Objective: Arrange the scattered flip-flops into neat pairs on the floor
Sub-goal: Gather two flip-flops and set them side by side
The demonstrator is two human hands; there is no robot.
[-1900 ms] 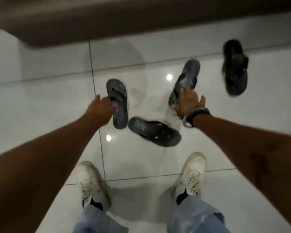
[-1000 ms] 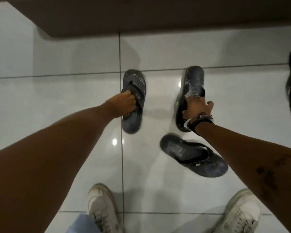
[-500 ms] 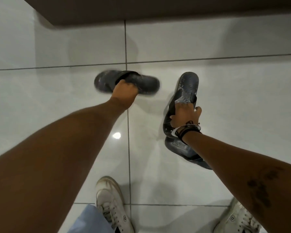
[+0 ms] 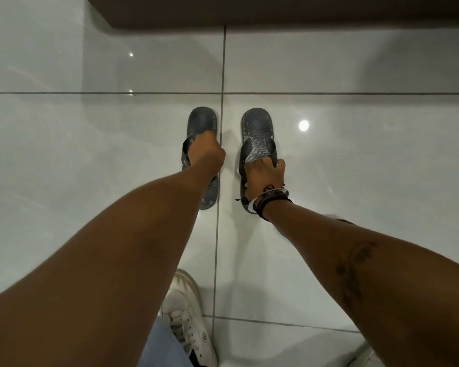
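Both hands are down at the floor, one on each sandal. Left hand (image 4: 206,152) is clenched into a fist around the strap of the left dark grey rubber flip-flop (image 4: 201,123), knuckles covering the strap and mid-sole. Right hand (image 4: 263,176) grips the right dark grey rubber flip-flop (image 4: 256,128) from the heel end — fingers curled over the strap edge, thumb at the 3 o'clock side of the sole.

Position of the flip-flops: side by side on the glossy white tiled floor (image 4: 355,168), just above frame centre, both with toes toward 12 o'clock and heels toward 6 o'clock. Roughly parallel, near each other but not touching; the dark grout line (image 4: 221,75) running from 12 to 6 o'clock passes between them, just beside the left one's inner edge. Whether either sole is fully flat on the tile cannot be told.

Right wrist carries a stack of dark cord and bead bracelets (image 4: 272,200); a dark tattoo (image 4: 355,271) marks the right forearm.

At 6 o'clock: a white lace-up canvas sneaker (image 4: 186,313) and a pale blue denim trouser leg (image 4: 162,348). At 12 o'clock a brown ledge — material unclear — (image 4: 276,9) spans the top edge.
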